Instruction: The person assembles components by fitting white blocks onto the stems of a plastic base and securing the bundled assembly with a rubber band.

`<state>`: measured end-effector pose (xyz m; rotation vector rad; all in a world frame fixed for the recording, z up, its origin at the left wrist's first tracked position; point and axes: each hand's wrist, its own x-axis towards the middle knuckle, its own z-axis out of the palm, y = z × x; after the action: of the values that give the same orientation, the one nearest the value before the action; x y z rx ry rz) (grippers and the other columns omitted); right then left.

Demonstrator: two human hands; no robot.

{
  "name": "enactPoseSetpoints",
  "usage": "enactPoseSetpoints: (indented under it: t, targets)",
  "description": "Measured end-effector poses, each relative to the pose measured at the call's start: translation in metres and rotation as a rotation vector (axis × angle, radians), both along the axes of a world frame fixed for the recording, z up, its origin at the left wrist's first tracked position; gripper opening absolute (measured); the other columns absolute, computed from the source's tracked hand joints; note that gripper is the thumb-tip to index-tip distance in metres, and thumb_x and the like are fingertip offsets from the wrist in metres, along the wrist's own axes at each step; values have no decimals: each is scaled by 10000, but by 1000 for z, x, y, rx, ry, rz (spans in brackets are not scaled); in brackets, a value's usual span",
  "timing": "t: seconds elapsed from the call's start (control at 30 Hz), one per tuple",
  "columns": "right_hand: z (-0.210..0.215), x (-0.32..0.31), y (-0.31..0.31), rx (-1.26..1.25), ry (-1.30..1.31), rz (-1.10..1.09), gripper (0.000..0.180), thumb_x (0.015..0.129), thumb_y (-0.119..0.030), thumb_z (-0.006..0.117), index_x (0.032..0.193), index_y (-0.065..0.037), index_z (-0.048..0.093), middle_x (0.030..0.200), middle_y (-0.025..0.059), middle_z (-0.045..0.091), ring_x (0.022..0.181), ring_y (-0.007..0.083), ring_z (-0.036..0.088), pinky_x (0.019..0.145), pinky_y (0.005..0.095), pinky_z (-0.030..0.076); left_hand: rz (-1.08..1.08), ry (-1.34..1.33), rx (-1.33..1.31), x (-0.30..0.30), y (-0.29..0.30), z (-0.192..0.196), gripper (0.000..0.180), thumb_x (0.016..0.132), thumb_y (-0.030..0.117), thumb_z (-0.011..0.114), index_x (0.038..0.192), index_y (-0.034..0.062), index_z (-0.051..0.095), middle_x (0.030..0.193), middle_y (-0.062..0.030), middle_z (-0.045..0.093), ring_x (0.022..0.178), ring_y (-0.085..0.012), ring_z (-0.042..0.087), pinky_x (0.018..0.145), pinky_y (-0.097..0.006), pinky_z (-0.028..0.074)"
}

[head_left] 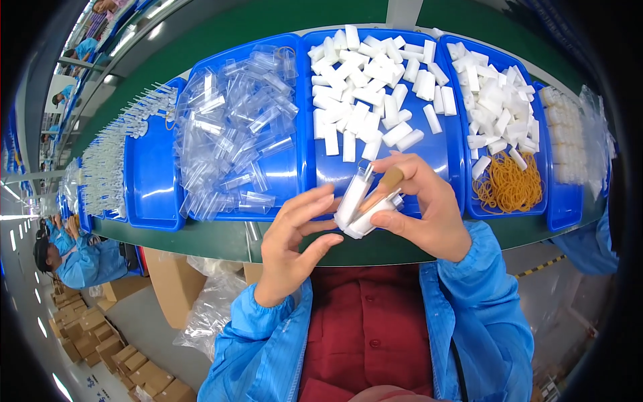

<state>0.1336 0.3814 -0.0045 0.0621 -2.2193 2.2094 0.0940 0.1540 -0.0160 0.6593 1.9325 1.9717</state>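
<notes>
My right hand [432,211] grips two small clear plastic cases with white blocks inside, one case [352,201] tilted upright and the other [368,220] slanting beside it. Their lower ends meet in a V, and thin metal-looking pieces stick out at the upper ends. A tan finger cot [390,178] covers one fingertip of this hand. Just left of the cases, my left hand [288,234] has its fingers and thumb apart, holding nothing. Its fingertips are close to the left case; whether they touch it, I cannot tell.
Blue trays line the green table. They hold clear plastic sleeves [241,120], white blocks [375,80], more white blocks [495,100] with yellow rubber bands [510,187], and thin white-stemmed parts [104,171] at far left. Cardboard boxes [174,285] and another person [84,261] are at left.
</notes>
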Motion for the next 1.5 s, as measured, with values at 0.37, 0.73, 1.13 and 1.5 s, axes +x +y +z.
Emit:
enactPoseSetpoints:
  t: [0.37,0.73,1.13,1.5]
  targets:
    - [-1,2,8,118,30,116,329,840,-179,774,1072,-73,567,1135,91,667,1268,285,533,1174,531,218,-48,-251,120,1,12,7,769,762,35,827,1411,1,416,1302,-207,553,1061,-264,663,914,-353,554]
    - [14,18,9,589,447,-67,624,743,-163,776,1303,-28,536,1285,162,548,1119,350,547,938,414,446,-285,-900,230,10,53,15,537,934,198,675,1363,-1,419,1125,-104,598,1064,-187,608,945,-339,499]
    - [0,48,42,593,361,45,759,598,-194,849,1283,-14,575,1243,131,613,1085,322,601,974,434,458,-555,-1155,363,29,83,-13,434,907,253,673,1241,13,534,1156,-123,597,1090,-222,590,956,-365,483]
    - [-3,99,153,956,137,-765,174,818,-22,718,992,-30,700,952,94,684,888,264,627,778,353,484,-224,-670,173,14,80,11,285,782,25,765,892,70,506,743,-82,574,648,-206,601,584,-305,496]
